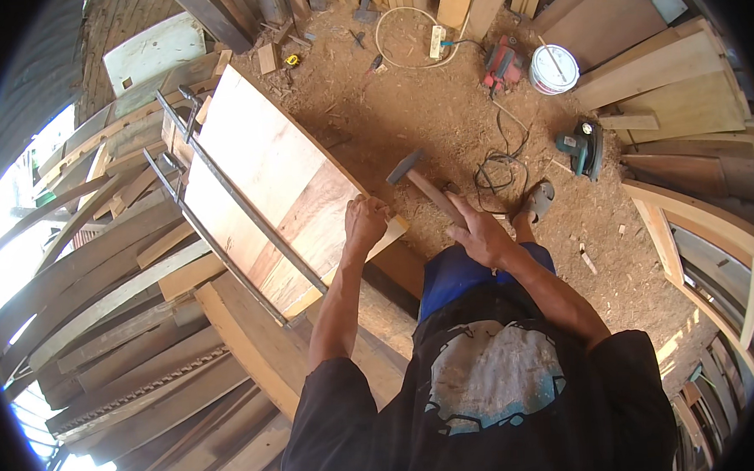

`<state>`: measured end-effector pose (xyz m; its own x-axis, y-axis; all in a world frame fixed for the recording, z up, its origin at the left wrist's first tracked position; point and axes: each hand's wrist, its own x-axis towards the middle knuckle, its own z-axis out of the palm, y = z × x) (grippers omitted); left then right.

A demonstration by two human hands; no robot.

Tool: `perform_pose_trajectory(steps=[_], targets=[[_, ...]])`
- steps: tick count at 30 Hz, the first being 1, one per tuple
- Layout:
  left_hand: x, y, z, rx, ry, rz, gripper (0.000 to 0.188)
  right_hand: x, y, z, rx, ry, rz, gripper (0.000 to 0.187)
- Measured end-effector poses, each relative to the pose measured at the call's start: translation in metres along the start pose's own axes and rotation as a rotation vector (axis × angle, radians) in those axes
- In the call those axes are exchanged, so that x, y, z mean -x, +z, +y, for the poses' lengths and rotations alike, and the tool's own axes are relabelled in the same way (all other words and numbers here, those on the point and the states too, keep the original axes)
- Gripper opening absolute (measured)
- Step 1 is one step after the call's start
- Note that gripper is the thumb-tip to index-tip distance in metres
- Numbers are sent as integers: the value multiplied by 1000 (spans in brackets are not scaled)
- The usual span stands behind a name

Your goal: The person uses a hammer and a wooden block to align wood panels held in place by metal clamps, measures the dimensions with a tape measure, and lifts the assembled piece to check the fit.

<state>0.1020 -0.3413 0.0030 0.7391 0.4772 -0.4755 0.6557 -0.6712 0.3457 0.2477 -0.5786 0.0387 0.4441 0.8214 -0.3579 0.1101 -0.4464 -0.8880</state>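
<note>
A hammer (428, 187) with a dark metal head and a wooden handle is in my right hand (484, 237), its head to the upper left of my fingers. My left hand (365, 222) rests at the right edge of a pale wooden panel (279, 130). Its fingers are pinched together there; whatever they hold is too small to make out. Two long metal bar clamps (255, 218) lie across the panel, side by side. The hammer head is apart from the panel, to the right of my left hand.
Stacked boards (126, 334) fill the left side. On the sawdust-covered floor stand a red power tool (503, 65), a white bucket (553, 70) and a green power tool (581, 151) with a loose black cord (503, 171). A wooden frame (700, 218) and more planks lean at right.
</note>
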Motion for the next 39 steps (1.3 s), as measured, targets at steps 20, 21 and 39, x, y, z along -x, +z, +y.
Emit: perform_pose_trajectory(steps=[20, 21, 39], targets=[[1, 1, 0, -6, 25, 24, 14, -24, -7, -13, 178, 3, -18, 53], [2, 2, -2, 3, 15, 38, 14, -23, -7, -20, 59, 18, 99, 53], [15, 22, 13, 161, -165, 318, 32, -21, -27, -19, 7, 88, -97, 55]])
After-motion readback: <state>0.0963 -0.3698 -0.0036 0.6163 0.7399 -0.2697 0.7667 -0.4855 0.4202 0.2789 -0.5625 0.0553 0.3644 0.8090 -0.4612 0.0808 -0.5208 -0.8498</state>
